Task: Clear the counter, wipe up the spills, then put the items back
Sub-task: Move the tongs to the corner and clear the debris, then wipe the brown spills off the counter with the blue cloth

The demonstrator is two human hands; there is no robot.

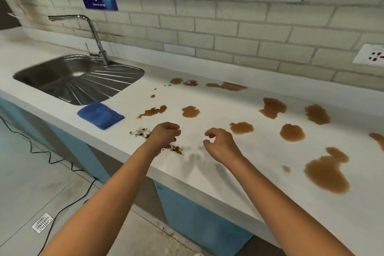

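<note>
Seemingly bare sink [49,77]; hands [166,134] loosely curled, holding nothing.

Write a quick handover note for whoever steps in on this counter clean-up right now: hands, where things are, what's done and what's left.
Left hand: loosely curled, holding nothing, over the crumbs near the counter's front edge.
Right hand: loosely curled, holding nothing, just beside it.
Blue cloth: folded on the counter in front of the sink, untouched.
Done: no items stand on the visible counter.
Left: brown spills across the middle and right, plus the crumbs, all unwiped. Then return the items; none are in view.
</note>
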